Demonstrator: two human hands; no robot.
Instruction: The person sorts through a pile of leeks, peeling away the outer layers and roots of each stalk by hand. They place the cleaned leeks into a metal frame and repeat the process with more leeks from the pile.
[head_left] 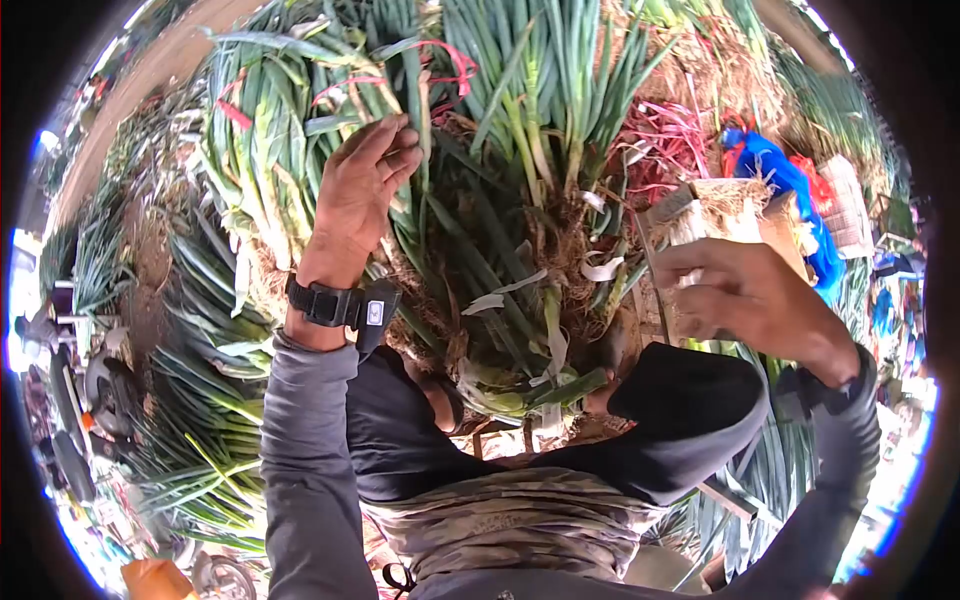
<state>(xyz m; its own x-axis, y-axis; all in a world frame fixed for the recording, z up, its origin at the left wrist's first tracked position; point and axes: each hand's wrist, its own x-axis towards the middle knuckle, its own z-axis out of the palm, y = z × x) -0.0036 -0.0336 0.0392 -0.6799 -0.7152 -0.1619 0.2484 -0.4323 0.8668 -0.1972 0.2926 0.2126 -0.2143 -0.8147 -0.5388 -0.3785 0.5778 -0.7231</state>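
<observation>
My left hand [370, 185] is raised over a bundle of green onions [265, 150], its fingers loosely bent and slightly apart with nothing visible in the palm. Red ribbon [455, 65] lies among the leaves just beyond its fingertips. My right hand [750, 295] hangs above my right knee, fingers curled inward. A thin, dark, straight strip [652, 270] runs right at its fingertips; I cannot tell whether they grip it. Between the hands, more green onions [535, 150] lie with their roots toward me. Loose peeled leaves [600, 268] are scattered over them.
Green onions [200, 400] are heaped along the left. A tangle of pink ribbon [670, 145] lies at the upper right, beside a cardboard box [710, 195] and a blue plastic bag [790, 190]. A peeled leafy heap [500, 385] lies between my legs. Vehicles stand at the far left.
</observation>
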